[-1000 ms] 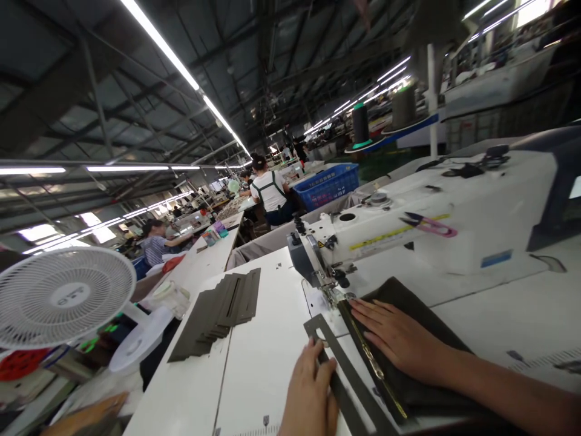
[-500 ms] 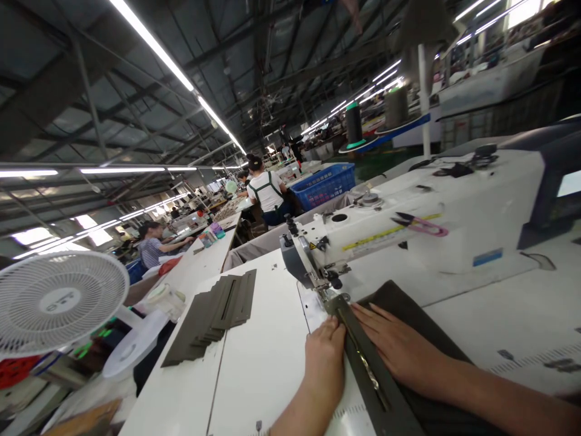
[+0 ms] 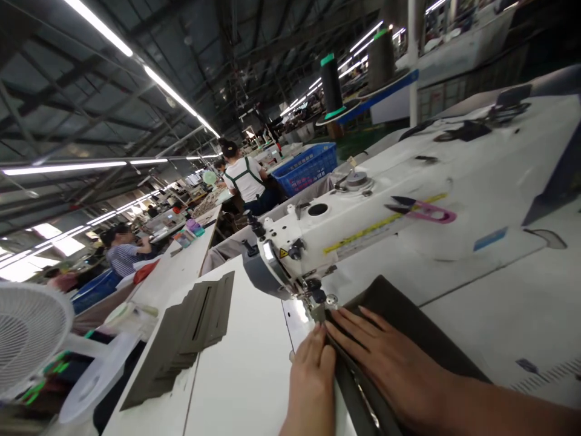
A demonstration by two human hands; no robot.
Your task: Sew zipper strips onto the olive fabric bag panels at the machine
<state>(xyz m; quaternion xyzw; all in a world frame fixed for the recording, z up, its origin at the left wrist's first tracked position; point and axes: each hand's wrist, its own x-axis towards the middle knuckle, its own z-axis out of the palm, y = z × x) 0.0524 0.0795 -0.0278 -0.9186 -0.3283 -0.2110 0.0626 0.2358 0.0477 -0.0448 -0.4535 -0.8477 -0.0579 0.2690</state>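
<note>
A dark olive fabric piece [image 3: 378, 419] with a shiny metallic line like a zipper along its slot runs up to the presser foot of a white sewing machine [image 3: 290, 233]. My left hand [image 3: 313, 372] has its fingers bent together on the left edge of this piece, close to the foot. Flat on the piece's right side lies my right hand [image 3: 385, 357], fingers stretched out and slightly apart, tips just short of the foot. Under and beyond it spreads a larger dark fabric panel [image 3: 422, 339]. The needle point itself cannot be made out.
Left of the machine lies a fanned stack of olive fabric pieces [image 3: 181, 333]. Pink-handled thread snips [image 3: 433, 213] rest on the machine arm. A white fan [image 3: 31, 339] stands far left. Behind are a blue crate [image 3: 308, 168], thread cones [image 3: 333, 85] and seated people.
The fabric piece has advanced under the presser foot, with less of it showing in front. Both hands have stayed close beside it. The whole view has shifted and come nearer the machine.
</note>
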